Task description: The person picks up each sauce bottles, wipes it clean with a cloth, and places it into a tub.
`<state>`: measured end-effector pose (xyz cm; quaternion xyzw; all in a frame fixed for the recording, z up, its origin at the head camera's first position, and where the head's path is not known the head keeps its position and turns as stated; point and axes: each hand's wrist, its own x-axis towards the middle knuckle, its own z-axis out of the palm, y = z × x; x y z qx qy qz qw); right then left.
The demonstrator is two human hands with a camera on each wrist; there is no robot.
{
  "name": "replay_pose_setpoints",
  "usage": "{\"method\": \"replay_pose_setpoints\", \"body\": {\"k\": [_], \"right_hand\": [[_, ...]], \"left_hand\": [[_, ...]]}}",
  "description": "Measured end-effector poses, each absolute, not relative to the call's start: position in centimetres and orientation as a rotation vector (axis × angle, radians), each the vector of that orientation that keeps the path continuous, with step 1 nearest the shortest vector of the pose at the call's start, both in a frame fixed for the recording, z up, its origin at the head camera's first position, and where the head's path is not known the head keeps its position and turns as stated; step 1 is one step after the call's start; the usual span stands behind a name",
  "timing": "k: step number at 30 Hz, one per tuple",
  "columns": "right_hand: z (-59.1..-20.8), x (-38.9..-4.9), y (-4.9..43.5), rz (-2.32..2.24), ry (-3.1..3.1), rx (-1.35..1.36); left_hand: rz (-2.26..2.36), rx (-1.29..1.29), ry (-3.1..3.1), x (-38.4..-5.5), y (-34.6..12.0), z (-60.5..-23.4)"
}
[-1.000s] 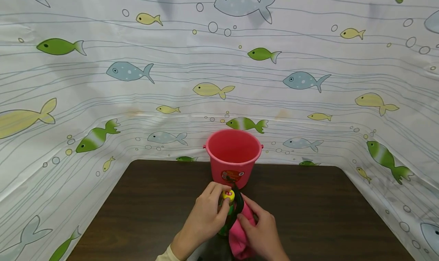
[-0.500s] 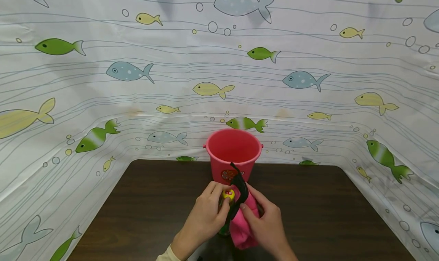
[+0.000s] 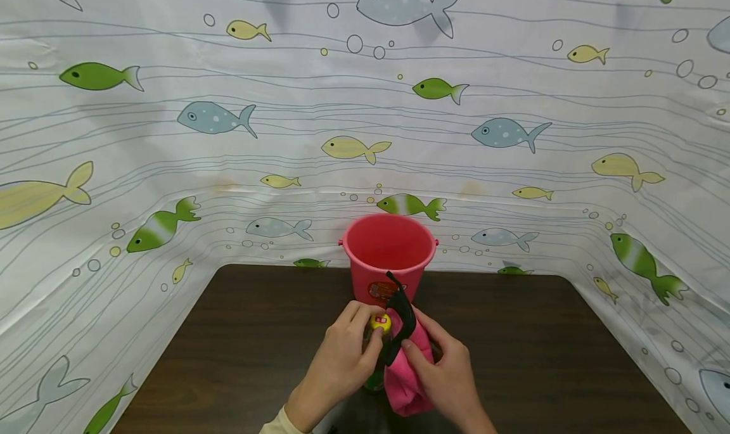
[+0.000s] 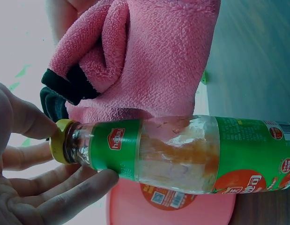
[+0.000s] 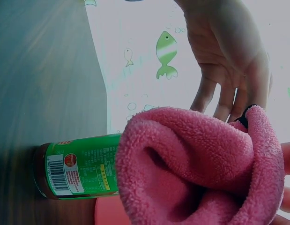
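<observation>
In the middle of the head view, my left hand (image 3: 340, 351) pinches the yellow cap (image 3: 380, 322) of a glass bottle between thumb and fingers. The left wrist view shows the bottle (image 4: 180, 152), with green labels and reddish-brown residue inside; it stands upright on the table. Beside it, to the right, my right hand (image 3: 447, 372) grips a fluffy pink cloth (image 4: 159, 61) with a black trim (image 3: 402, 323). The cloth is bunched and folded near the bottle's neck and side. From the head view, the left hand and cloth hide most of the bottle.
Directly behind the hands stands a pink bucket (image 3: 362, 272), its mouth upward. The dark wood-grain table (image 3: 245, 339) spreads to both sides. A white fish-patterned sheet (image 3: 302, 199) encloses the table's back and sides.
My right hand has moved the pink cloth slightly up and to the right, its black trim rising in front of the bucket. The left hand has stayed on the cap.
</observation>
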<state>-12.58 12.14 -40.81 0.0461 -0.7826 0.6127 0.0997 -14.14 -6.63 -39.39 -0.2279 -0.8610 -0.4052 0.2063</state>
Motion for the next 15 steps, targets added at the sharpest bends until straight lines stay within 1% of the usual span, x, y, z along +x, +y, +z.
{"method": "replay_pose_setpoints", "body": {"k": [10, 15], "right_hand": [[-40.90, -12.25, 11.65, 1.859, -2.321, 0.151], [-41.04, -12.19, 11.39, 1.775, -2.379, 0.182]], "left_hand": [[-1.154, -0.618, -2.408, -14.08, -6.53, -39.53], [-1.161, -0.623, -2.401, -14.02, -6.51, -39.50]]}}
